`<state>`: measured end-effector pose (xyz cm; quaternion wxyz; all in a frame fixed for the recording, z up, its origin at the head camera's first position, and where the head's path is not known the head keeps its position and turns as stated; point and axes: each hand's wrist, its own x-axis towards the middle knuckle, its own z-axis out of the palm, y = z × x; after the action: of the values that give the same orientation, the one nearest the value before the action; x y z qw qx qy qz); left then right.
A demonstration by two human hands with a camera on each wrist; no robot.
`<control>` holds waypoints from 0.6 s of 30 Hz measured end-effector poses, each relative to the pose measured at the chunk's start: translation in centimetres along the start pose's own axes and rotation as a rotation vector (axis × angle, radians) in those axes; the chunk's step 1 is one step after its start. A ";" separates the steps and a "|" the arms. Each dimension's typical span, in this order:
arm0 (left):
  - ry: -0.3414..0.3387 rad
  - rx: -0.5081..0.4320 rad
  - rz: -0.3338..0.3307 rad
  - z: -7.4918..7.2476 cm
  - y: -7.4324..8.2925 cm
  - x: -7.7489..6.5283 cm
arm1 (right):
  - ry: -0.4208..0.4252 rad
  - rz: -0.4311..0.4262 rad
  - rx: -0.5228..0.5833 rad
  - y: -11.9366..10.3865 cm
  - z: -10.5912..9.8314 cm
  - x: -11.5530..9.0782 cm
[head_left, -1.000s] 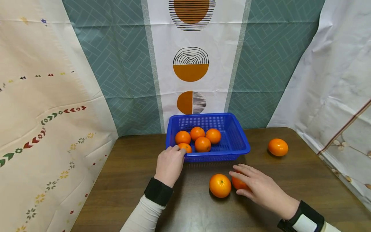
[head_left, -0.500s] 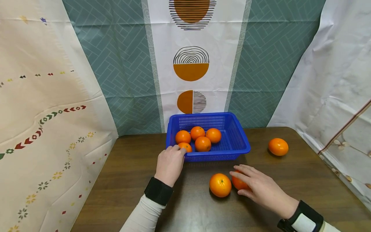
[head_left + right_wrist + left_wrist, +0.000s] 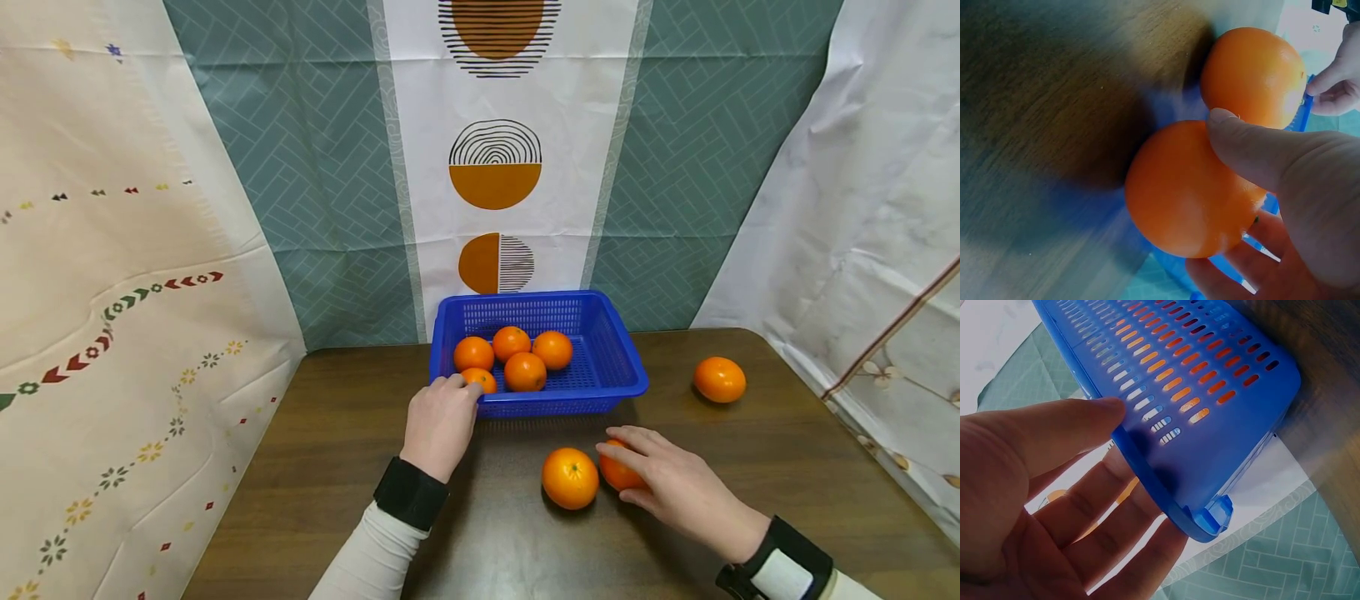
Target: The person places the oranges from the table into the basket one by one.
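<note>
Left hand (image 3: 441,427), thumb (image 3: 1075,425) visible only from its wrist, pinches the basket (image 3: 558,406), before which right hand (image 3: 678,485) grasps an orange (image 3: 1182,194).

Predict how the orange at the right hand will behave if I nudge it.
The orange, being round on a flat tabletop, would probably roll if the right hand let go. Its smooth-looking skin may be slightly slippery. A leftward nudge would likely bump the neighbouring orange.
</note>
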<state>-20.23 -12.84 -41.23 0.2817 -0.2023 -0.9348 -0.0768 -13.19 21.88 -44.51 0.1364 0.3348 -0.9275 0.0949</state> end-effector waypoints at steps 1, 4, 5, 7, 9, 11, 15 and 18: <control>0.000 -0.002 0.001 0.0 0.0 0.0 | 0.006 0.000 0.000 0.0 0.0 0.0; 0.003 -0.001 0.000 0.0 0.0 0.0 | 0.008 0.006 0.004 0.1 0.0 0.0; 0.006 0.001 0.001 0.0 0.0 0.0 | 0.004 0.010 0.007 0.1 0.0 0.0; 0.012 0.008 0.003 0.0 0.0 0.0 | -0.004 0.019 0.011 0.1 0.0 0.1; 0.014 0.010 0.005 0.0 0.0 0.0 | -0.011 0.028 0.011 0.2 0.0 0.1; 0.011 0.009 0.005 0.0 0.0 0.0 | -0.016 0.039 0.010 0.2 0.0 0.0; -0.007 0.006 0.002 0.0 0.0 0.1 | -0.015 0.056 0.010 0.2 -0.1 -0.1; -0.016 0.010 0.003 0.0 0.0 0.1 | -0.009 0.062 0.008 0.2 -0.1 -0.1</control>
<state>-20.26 -12.81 -41.17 0.2752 -0.2028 -0.9371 -0.0702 -13.20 22.09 -44.45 0.1277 0.3068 -0.9377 0.1012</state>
